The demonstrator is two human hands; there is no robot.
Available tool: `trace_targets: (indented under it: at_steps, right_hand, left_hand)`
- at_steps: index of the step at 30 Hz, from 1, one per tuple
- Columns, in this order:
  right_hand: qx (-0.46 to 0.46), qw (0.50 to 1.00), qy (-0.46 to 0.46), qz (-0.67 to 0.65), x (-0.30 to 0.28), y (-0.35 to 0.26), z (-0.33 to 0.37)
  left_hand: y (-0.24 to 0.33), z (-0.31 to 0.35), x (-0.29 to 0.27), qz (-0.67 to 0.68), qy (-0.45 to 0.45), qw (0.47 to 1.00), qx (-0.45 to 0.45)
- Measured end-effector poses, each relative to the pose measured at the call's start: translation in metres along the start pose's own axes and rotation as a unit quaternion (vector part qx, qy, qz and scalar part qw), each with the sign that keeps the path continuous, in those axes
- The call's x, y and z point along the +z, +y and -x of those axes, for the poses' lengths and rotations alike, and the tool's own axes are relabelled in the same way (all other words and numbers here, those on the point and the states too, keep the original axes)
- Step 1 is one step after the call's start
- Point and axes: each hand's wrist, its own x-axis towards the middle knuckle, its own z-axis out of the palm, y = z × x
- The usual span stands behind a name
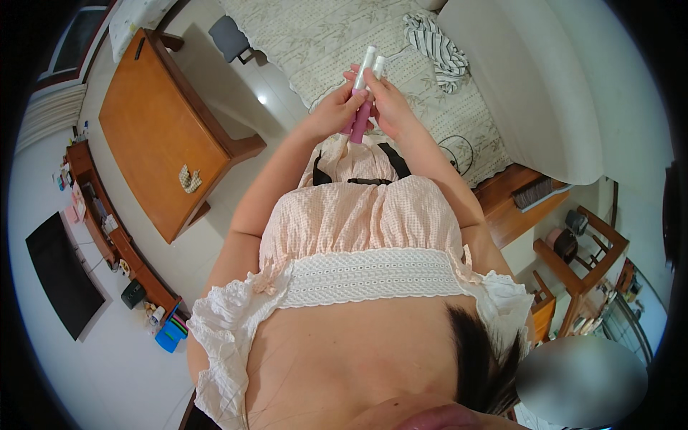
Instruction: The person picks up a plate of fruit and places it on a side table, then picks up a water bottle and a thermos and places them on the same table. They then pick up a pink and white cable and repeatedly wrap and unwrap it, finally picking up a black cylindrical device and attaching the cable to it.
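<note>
Two slim pink-and-white tubes are held side by side in front of my lap, tilted with their white ends pointing away from me. My left hand (335, 115) is closed around the left tube (365, 66), its thumb lying along it. Beside it, my right hand (393, 109) is closed on the other tube (361, 126), whose pink end shows between my palms. The hands are close together, and their fingers partly hide the middle of both tubes. What kind of tubes they are, I cannot make out.
A cushioned seat with a patterned cover (322, 36) lies ahead, with a striped cloth (437, 51) and a dark cable (459, 154) on it. To the left stands a wooden table (154, 122) carrying a small checked cloth (189, 179). A grey stool (229, 39) is beyond it.
</note>
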Motion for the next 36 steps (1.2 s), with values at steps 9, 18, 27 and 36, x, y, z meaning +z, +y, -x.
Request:
trace_targets:
  at_steps: [9, 18, 27, 36]
  right_hand:
    - [-0.083, 0.968, -0.042, -0.232, -0.009, -0.016, -0.008]
    - [-0.167, 0.969, -0.057, -0.175, -0.007, -0.044, 0.001]
    - [-0.192, 0.976, -0.026, -0.100, -0.004, -0.062, 0.008]
    - [-0.186, 0.956, 0.096, 0.203, -0.052, -0.054, -0.003]
  left_hand:
    - [0.007, 0.017, 0.006, 0.014, -0.108, 0.991, -0.082]
    - [0.002, 0.030, 0.007, 0.156, -0.215, 0.949, -0.167]
    - [0.000, 0.034, 0.006, 0.145, -0.193, 0.961, -0.136]
    - [0.079, 0.056, -0.029, -0.071, 0.033, 0.997, -0.027]
